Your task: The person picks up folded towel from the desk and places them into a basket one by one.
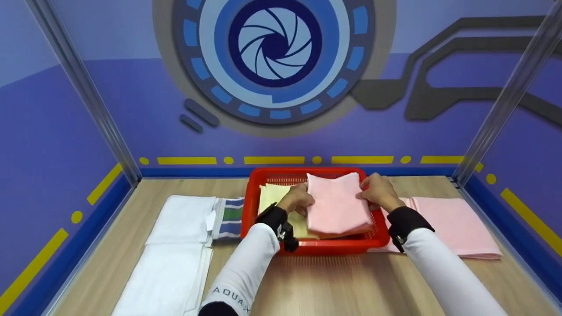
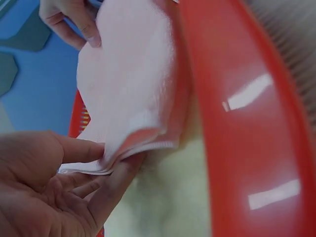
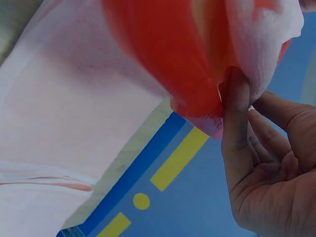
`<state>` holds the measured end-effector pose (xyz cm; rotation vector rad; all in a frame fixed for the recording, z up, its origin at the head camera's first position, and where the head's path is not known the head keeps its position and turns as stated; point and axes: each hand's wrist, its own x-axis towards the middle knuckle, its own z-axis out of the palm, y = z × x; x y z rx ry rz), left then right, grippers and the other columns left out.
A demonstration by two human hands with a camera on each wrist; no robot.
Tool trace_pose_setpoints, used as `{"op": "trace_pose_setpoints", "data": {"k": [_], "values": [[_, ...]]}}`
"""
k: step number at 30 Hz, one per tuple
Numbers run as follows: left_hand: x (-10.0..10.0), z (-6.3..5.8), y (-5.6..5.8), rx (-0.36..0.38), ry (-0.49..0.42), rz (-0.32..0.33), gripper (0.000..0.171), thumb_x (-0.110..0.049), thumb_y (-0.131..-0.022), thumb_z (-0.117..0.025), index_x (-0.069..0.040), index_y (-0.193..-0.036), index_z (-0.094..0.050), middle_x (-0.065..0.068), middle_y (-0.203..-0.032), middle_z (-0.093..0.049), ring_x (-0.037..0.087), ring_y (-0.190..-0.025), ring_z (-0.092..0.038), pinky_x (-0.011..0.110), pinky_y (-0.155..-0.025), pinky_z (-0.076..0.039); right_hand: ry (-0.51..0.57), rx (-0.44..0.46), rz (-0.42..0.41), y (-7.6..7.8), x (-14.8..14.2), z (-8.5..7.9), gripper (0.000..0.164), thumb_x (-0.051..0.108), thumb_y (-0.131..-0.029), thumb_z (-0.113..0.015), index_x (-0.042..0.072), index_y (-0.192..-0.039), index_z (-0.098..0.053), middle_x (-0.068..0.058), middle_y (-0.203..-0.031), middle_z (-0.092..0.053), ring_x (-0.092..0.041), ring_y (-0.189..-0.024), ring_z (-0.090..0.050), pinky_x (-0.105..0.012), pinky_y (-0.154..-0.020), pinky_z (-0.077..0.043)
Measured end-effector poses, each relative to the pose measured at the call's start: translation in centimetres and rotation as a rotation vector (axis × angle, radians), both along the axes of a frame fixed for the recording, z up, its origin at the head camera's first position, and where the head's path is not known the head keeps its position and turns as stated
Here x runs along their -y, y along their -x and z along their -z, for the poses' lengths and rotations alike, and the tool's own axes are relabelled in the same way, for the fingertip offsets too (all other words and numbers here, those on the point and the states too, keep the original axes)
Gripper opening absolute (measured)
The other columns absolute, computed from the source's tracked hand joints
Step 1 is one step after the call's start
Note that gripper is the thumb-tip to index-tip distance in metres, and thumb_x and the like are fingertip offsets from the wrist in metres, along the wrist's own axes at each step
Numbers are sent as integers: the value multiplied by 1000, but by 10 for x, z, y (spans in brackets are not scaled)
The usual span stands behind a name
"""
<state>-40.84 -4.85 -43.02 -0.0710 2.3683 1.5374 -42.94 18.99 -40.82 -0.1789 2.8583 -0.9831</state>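
Note:
A folded pink towel [image 1: 338, 204] is held between both hands over the right part of a red plastic basket [image 1: 307, 250]. My left hand [image 1: 297, 199] pinches its left edge; in the left wrist view the thumb lies on top and the fingers [image 2: 116, 185] beneath the folded layers. At the opposite edge, my right hand [image 1: 378, 192] pinches the towel between thumb and fingers, close to the basket's right rim, as the right wrist view shows. A folded yellow towel [image 1: 270, 197] lies in the basket's left side, partly hidden by my left hand and the pink towel.
Left of the basket lie a long folded white towel [image 1: 171, 250] and a striped blue, green and white cloth [image 1: 232, 217]. Another folded pink towel [image 1: 452, 224] lies to the right, partly under the basket's edge. A printed blue wall [image 1: 131, 109] closes off the back of the wooden table [image 1: 325, 289].

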Motion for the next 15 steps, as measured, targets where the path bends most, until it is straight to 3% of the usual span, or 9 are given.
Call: {"op": "trace_pose_setpoints", "data": {"k": [5, 7, 10, 13, 15], "values": [[8, -6, -8, -2, 146, 77, 12, 8, -83, -53, -4, -84, -51, 9, -75, -58, 20, -57, -59, 44, -75, -64, -62, -43, 19, -7, -6, -2, 26, 12, -89, -74, -8, -105, -71, -21, -83, -72, -11, -49, -63, -24, -47, -54], [18, -19, -17, -31, 260, 145, 15, 2, -87, -56, -7, -77, -51, 9, -71, -59, 18, -56, -59, 41, -73, -64, -87, -40, 31, -11, -19, -5, 26, 15, -93, -68, -6, -107, -71, -15, -75, -70, -10, -49, -63, -23, -49, -54], [52, -44, -37, -134, 362, 272, 14, -7, -92, -60, -4, -79, -60, 12, -69, -64, 14, -54, -59, 30, -59, -60, -92, -27, 39, -16, -45, -3, 32, 19, -97, -61, -8, -113, -69, -12, -74, -68, -11, -52, -65, -24, -52, -55], [101, -66, -66, -255, 373, 423, 25, -12, -96, -60, 5, -78, -66, 19, -66, -67, 10, -49, -57, 21, -47, -50, -51, 2, -9, -21, -73, 13, 35, 18, -99, -60, -11, -116, -66, -16, -79, -68, -11, -55, -64, -26, -51, -57], [133, -72, -87, -223, 373, 507, 32, -14, -98, -58, 8, -77, -68, 19, -65, -68, 10, -50, -58, 20, -47, -48, -43, 62, -76, -26, -89, 30, 39, 19, -101, -60, -13, -124, -60, -21, -83, -68, -14, -58, -65, -30, -53, -59]]}}
